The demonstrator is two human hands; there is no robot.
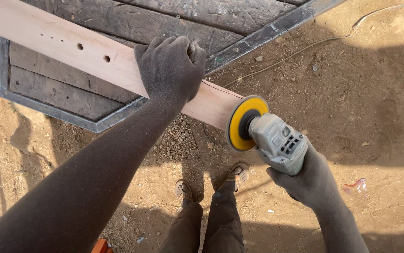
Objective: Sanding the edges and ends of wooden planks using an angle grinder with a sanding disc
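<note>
Bare, sandy brown ground [352, 93] covers most of the yard, scattered with small stones and shavings, and a thin pale cable [305, 49] snakes across it on the upper right. Over the upper left stands a workbench of dark, weathered planks set in a grey steel angle frame [117, 119]. Across that bench lies a long, pale, planed wooden board [47, 40], running diagonally from the upper left corner down to the right, its free end overhanging the frame corner; two small drilled holes show near its middle. The person's left hand [171, 68], dusted with fine sawdust, is clenched over the board just where it leaves the bench, fingers wrapped round the far edge, pressing it down. The right hand [307, 180] is closed firmly about the body of a grey handheld angle grinder [279, 143]. The grinder's round yellow sanding disc [244, 122] stands on edge, touching the end of the board. Below, the person's legs in dark brown trousers [211, 220] end in sandalled feet [237, 175] planted on the dirt. A small orange object shows at the bottom edge; its kind cannot be told.
</note>
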